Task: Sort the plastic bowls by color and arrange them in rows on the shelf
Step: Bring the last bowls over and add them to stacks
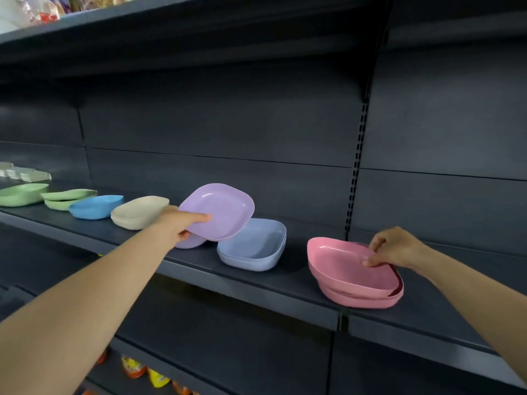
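Far left on the dark shelf (285, 283): green bowls (20, 194), blue bowl (94, 206), cream bowl (137, 212). Centre: left hand (178, 223) pinching tilted purple bowl (221, 210), raised over another purple bowl (189, 241); beside it, stacked pale blue bowls (252, 246). Right of centre: right hand (396, 248) gripping rim of top pink bowl (346, 263) on its stack.

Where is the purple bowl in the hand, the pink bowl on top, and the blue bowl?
purple bowl (221, 210), head view, middle of its inside.
pink bowl (342, 262), head view, its inside floor.
blue bowl (94, 208), head view, its outer side.
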